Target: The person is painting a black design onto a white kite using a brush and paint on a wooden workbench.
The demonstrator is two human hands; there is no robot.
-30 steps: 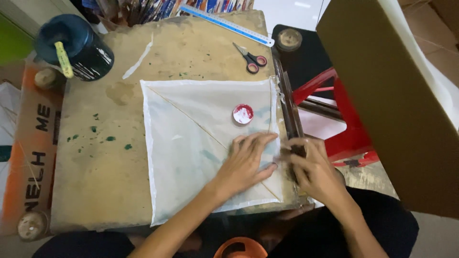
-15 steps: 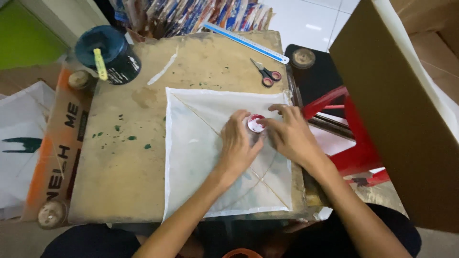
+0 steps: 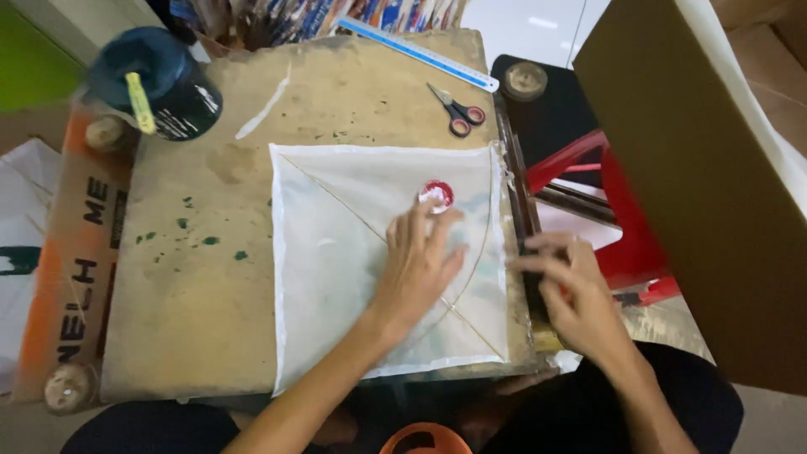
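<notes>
Hands on show, two of them, both bare, working at the right half of a worn, paint-flecked surface point(image 3: 210, 336). One white square sheet point(image 3: 336, 277) lies flat there, its right side running along the surface's right edge, with thin sticks crossing it diagonally. The left hand point(image 3: 416, 265) is spread flat on the sheet, fingers released and splayed, gripping nothing, its fingertips just below one small red-and-white round lid point(image 3: 436, 194) that sits on the sheet's upper right part; whether the fingertips touch the lid I cannot tell. The right hand point(image 3: 576, 294) is over at the surface's right edge, off the sheet, fingers curled in around a dark narrow strip point(image 3: 531, 277) running along that edge; it looks pinched, though how firm the grip is cannot be told. Further up, one pair of scissors point(image 3: 458, 111) with red-lined handles lies near the far right corner, blades closed, and one long blue ruler point(image 3: 420, 52) lies slanted along the far edge. One dark blue pot point(image 3: 160, 80) stands at the far left corner with a yellow-handled tool point(image 3: 139, 101) resting across it. Green spots dot the left half.
</notes>
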